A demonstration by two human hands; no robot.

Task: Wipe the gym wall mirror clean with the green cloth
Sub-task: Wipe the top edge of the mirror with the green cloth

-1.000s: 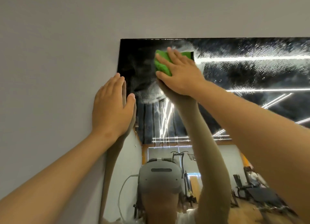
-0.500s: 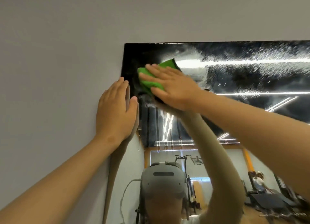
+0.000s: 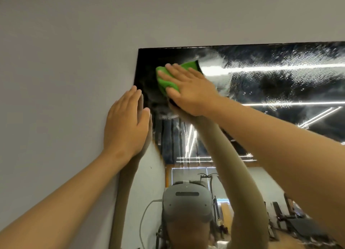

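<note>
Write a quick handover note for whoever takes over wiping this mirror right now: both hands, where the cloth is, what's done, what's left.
Left hand: open, flat on the wall at the left edge of the mirror.
Right hand: open, fingers straight, pressing the green cloth against the glass near the top left corner.
Done: the glass around that corner looks dark and free of droplets.
Left: the upper band to the right of the cloth is covered in droplets and haze, and vertical streaks show below the cloth. Wiping rightward is probably next.

Flat right hand [image 3: 192, 92] on green cloth [image 3: 165, 80]
</note>
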